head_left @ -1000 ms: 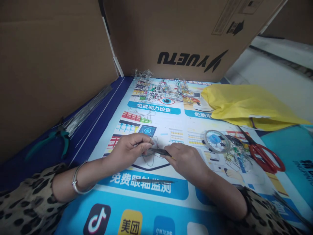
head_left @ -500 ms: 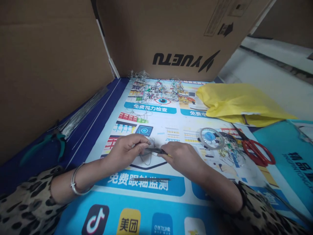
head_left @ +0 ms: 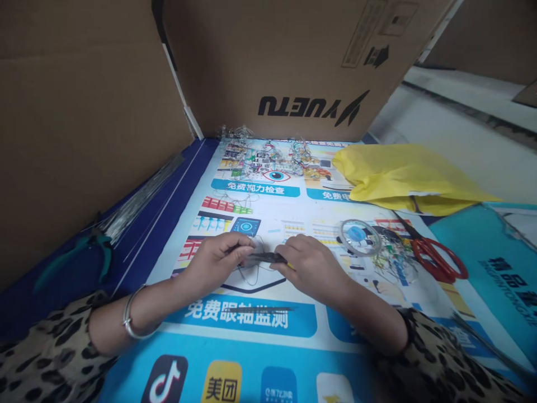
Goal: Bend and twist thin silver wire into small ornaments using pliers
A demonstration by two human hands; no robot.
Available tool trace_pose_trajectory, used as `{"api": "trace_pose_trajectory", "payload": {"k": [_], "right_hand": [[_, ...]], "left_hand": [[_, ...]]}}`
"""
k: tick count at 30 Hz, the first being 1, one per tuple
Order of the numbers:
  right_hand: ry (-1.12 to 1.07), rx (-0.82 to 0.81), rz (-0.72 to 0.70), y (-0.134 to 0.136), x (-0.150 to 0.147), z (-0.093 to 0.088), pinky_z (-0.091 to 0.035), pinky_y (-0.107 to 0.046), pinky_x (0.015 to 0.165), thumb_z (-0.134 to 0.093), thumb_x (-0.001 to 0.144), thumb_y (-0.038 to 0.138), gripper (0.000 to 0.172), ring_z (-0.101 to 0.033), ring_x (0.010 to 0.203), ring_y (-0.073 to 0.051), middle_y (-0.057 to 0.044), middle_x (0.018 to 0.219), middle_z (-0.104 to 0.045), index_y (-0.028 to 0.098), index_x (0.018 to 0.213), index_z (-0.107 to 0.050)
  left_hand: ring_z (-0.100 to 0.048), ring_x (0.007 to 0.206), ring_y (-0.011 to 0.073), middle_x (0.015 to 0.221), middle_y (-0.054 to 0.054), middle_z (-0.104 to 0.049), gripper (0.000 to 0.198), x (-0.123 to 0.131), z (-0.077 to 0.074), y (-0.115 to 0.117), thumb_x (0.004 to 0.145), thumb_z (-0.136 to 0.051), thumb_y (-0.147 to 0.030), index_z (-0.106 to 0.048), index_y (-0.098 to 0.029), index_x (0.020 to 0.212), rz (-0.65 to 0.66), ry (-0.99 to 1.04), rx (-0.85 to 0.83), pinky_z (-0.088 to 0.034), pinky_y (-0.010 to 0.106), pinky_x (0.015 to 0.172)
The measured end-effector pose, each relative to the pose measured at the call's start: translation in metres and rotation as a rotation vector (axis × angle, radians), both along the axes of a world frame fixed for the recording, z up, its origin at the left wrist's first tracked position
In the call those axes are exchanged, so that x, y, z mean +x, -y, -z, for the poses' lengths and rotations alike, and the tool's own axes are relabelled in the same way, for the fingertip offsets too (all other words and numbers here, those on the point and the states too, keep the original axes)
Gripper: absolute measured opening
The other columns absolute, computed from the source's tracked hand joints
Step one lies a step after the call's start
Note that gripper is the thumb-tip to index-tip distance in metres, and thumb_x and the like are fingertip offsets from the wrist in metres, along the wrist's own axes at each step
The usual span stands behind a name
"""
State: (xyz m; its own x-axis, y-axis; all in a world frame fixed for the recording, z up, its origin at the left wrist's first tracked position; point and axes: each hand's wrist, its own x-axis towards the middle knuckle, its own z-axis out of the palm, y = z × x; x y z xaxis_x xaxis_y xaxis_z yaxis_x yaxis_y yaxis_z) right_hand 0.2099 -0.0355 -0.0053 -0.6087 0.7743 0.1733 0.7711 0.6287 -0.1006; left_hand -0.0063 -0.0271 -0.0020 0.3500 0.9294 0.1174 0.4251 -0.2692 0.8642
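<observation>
My left hand (head_left: 218, 258) is closed in a pinch on a thin bent wire piece (head_left: 251, 268) at the middle of the printed poster (head_left: 260, 336). My right hand (head_left: 312, 266) is closed round small dark pliers (head_left: 268, 257), whose tip meets the wire between the two hands. Both wrists rest on the poster. A silver bangle (head_left: 132, 316) sits on my left wrist.
Teal-handled pliers (head_left: 79, 252) and a bundle of straight wires (head_left: 138, 193) lie at the left by a cardboard wall (head_left: 84, 112). A tape roll (head_left: 359, 236), red scissors (head_left: 436, 257), loose wire bits, a yellow bag (head_left: 403, 173) and several finished wire pieces (head_left: 268, 154) lie beyond.
The hands have barely moved; the pinch on the wire and the grip on the pliers hold. The camera has shifted slightly, moving the scene a little left.
</observation>
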Motion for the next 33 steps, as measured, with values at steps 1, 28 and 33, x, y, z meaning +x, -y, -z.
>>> {"api": "trace_pose_trajectory", "payload": {"k": [1, 28, 33], "right_hand": [[-0.003, 0.003, -0.003, 0.0, 0.0, 0.0, -0.037, -0.031, 0.071, -0.049, 0.087, 0.039, 0.025, -0.052, 0.081, -0.019, -0.006, 0.081, -0.06, 0.017, 0.089, -0.062], [-0.316, -0.205, 0.142, -0.009, 0.009, -0.001, -0.042, -0.029, 0.073, -0.046, 0.088, 0.039, 0.025, -0.055, 0.083, -0.017, -0.005, 0.085, -0.062, 0.019, 0.088, -0.061], [-0.381, -0.257, 0.113, -0.009, 0.008, -0.005, -0.042, -0.028, 0.072, -0.046, 0.088, 0.038, 0.024, -0.055, 0.082, -0.017, -0.005, 0.084, -0.062, 0.019, 0.086, -0.061]], "left_hand": [[-0.059, 0.061, 0.0112, 0.069, 0.0, -0.064, 0.013, 0.0, 0.001, 0.0, 0.085, -0.051, -0.023, -0.062, -0.017, 0.086, 0.004, -0.024, 0.038, -0.049, 0.023, 0.061], [-0.057, 0.058, 0.0105, 0.068, -0.001, -0.062, 0.015, -0.001, -0.003, -0.002, 0.083, -0.05, -0.027, -0.063, -0.017, 0.085, 0.01, 0.024, -0.093, -0.046, 0.022, 0.058], [-0.056, 0.058, 0.0104, 0.069, 0.0, -0.063, 0.016, -0.001, -0.002, -0.002, 0.083, -0.05, -0.027, -0.063, -0.017, 0.086, -0.007, 0.009, -0.075, -0.045, 0.022, 0.058]]}}
